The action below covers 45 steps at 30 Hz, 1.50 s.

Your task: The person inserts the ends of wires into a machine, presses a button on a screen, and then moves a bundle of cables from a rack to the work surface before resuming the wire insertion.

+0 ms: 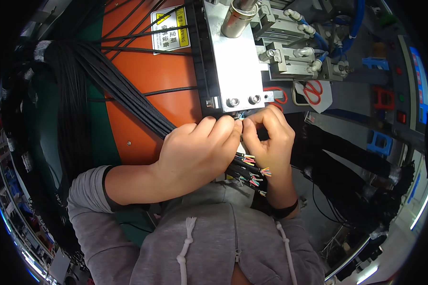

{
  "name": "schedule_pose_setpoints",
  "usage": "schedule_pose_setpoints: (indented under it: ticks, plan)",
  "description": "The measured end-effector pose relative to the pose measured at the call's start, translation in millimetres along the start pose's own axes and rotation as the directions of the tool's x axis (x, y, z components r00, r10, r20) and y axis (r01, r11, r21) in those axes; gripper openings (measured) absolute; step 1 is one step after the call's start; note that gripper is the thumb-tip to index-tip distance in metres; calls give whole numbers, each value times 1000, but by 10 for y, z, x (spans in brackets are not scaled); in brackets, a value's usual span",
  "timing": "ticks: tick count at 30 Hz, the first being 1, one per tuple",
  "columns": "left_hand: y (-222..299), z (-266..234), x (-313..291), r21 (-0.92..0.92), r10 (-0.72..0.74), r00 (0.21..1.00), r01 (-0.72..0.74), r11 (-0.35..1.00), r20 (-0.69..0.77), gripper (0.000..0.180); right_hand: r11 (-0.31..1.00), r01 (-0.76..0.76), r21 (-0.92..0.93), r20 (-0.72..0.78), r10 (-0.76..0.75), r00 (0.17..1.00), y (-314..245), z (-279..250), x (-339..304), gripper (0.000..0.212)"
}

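My left hand (199,149) and my right hand (271,135) meet fingertip to fingertip just below the silver metal block (238,66) of a machine. Both are closed in a pinch around thin bluish-white wires (241,115), whose ends are mostly hidden by the fingers and the block. A bundle of black braided cables (138,104) runs from the upper left and passes beneath my left hand. Its cut ends, showing several coloured wires (252,178), come out below, between the left hand and my right wrist.
Single black cables (171,89) cross the orange panel (152,123) into the block's left side. Pneumatic cylinders (290,57) with blue hoses stand at the upper right. Red-handled scissors (312,91) lie right of the block. More black cable bundles (347,161) hang to the right.
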State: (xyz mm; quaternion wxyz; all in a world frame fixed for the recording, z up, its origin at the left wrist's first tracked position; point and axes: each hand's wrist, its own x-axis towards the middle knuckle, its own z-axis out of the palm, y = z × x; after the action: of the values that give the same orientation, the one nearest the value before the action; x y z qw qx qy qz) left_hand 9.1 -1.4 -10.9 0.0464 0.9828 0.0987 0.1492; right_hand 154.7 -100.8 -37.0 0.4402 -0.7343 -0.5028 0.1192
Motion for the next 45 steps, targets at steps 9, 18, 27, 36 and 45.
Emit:
schedule_pose_setpoints:
  ticks: [9, 18, 27, 36, 45]
  plan:
    - [-74, 34, -5, -47, 68, 995, -71, 996, -76, 36, 962, -112, 249, -79, 136, 988, 149, 142, -59, 7]
    - [-143, 61, 51, -32, 48, 974, -57, 998, -221, 16, 938, -225, 263, 28, 225, 974, 138, 124, -32, 9]
    - [-69, -81, -5, -30, -21, 994, 18, 999, -103, 12, 934, -227, 277, -23, 243, 970, 122, 74, -10, 10]
    - [-132, -102, 15, -93, 56, 992, -66, 993, -110, 18, 777, 241, 581, 75, -346, 935, 238, -126, -44, 23]
    - [-226, -49, 49, -157, 116, 903, -197, 968, -413, 22, 640, 223, 736, -255, -45, 966, -65, 83, -42, 24]
